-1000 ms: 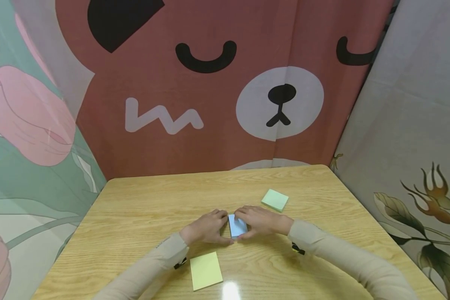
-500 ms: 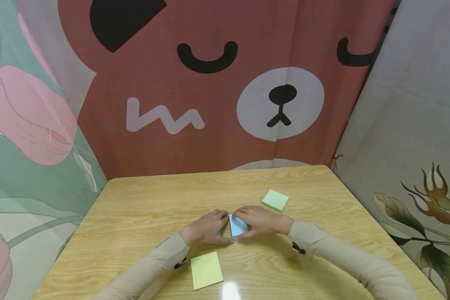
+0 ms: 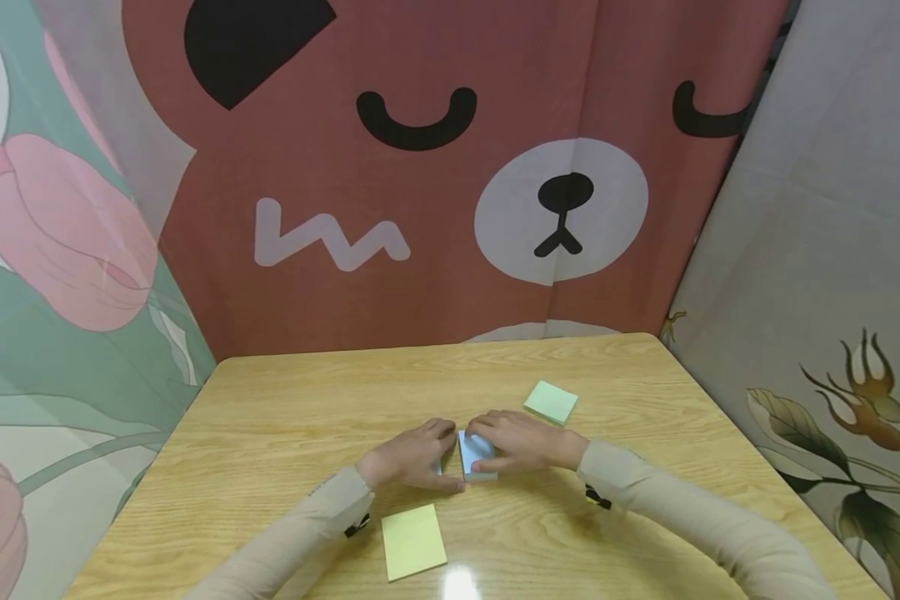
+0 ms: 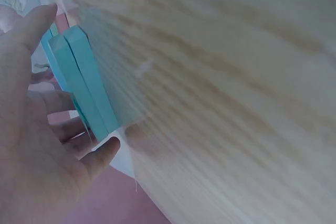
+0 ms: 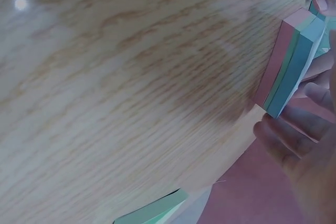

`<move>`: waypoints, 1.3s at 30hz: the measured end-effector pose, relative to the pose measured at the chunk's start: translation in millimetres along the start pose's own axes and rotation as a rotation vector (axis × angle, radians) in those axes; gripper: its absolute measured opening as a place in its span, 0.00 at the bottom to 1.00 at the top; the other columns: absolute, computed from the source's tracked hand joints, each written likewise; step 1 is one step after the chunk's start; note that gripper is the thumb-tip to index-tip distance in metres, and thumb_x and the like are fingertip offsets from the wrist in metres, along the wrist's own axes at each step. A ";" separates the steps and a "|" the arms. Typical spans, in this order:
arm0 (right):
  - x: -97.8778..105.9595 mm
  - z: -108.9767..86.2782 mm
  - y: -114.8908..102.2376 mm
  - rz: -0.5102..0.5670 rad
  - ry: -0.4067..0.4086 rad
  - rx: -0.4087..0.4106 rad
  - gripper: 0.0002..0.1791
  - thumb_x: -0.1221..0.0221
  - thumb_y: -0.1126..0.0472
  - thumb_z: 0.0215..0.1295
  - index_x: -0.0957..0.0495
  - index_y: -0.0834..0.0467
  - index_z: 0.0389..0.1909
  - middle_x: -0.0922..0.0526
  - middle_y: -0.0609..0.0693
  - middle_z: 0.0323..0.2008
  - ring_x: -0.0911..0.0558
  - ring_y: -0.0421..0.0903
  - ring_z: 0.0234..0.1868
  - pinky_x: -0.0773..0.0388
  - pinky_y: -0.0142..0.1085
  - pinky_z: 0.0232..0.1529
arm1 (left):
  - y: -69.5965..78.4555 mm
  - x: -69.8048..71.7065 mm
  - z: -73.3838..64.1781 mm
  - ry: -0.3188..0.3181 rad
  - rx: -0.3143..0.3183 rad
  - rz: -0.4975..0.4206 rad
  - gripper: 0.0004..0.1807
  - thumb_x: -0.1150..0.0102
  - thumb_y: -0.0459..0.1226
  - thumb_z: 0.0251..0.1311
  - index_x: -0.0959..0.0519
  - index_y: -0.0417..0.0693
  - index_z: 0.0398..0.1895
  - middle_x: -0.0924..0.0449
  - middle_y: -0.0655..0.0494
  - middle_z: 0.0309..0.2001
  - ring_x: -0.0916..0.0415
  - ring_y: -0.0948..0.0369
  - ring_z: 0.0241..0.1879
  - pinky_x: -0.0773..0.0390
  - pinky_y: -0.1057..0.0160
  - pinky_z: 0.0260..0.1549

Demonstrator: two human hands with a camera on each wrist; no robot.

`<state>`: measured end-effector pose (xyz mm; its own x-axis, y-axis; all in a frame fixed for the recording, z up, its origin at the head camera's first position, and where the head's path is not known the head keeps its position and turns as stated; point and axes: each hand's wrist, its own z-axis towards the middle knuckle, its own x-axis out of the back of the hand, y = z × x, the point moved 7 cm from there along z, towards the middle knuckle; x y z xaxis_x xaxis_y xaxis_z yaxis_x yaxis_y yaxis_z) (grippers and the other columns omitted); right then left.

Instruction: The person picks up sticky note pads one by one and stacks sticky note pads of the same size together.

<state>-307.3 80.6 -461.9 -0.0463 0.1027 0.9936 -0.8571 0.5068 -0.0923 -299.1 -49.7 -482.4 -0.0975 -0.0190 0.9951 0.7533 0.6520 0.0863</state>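
Observation:
My left hand (image 3: 412,458) is over one stack of sticky note pads, its fingers touching the side. Two blue-green layers of that stack (image 4: 86,85) show in the left wrist view; the left thumb stretches past its near end. Close on the right lies a second stack of sticky note pads (image 3: 474,452), blue on top. My right hand (image 3: 521,442) holds it, fingers over its far part and thumb on the near part. In the right wrist view this stack (image 5: 294,64) shows pink, green and blue layers. The hands partly hide both stacks.
A yellow sticky note pad (image 3: 414,542) lies on the wooden table (image 3: 307,417) nearer the body, beside the left wrist. Beyond the right hand is a light green sticky note pad (image 3: 551,402). A bear-print curtain (image 3: 420,308) hangs behind the table's far edge.
The right thumb has moved from beside the left thumb's tip up onto the blue pad, uncovering its near edge. The left hand has shifted slightly left. The loose yellow and green pads stay put.

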 end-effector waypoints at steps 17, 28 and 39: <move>13.7 -1.9 -3.9 -0.058 0.133 0.084 0.23 0.52 0.41 0.76 0.22 0.53 0.54 0.20 0.47 0.54 0.22 0.44 0.54 0.26 0.44 0.57 | -4.7 8.8 -8.6 0.014 -0.033 -0.052 0.45 0.53 0.67 0.65 0.33 0.41 0.71 0.40 0.42 0.72 0.43 0.48 0.71 0.33 0.50 0.64; 15.2 -4.2 0.0 -0.076 0.200 0.083 0.17 0.47 0.45 0.74 0.21 0.52 0.50 0.20 0.43 0.49 0.23 0.42 0.50 0.25 0.42 0.54 | -9.3 15.9 -12.3 0.074 -0.030 -0.024 0.42 0.54 0.67 0.65 0.26 0.42 0.66 0.31 0.45 0.66 0.35 0.50 0.66 0.31 0.51 0.62; 21.8 -7.4 -2.2 -0.269 0.355 0.122 0.11 0.40 0.50 0.69 0.17 0.52 0.41 0.18 0.44 0.42 0.21 0.43 0.42 0.22 0.38 0.42 | -10.1 25.6 -18.4 0.245 -0.114 -0.090 0.26 0.45 0.51 0.70 0.23 0.42 0.60 0.26 0.50 0.59 0.26 0.55 0.56 0.24 0.58 0.55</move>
<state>-302.6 88.0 -440.5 0.3466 0.2789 0.8956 -0.8698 0.4531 0.1955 -297.2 -70.7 -457.0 -0.0178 -0.2641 0.9643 0.8181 0.5506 0.1659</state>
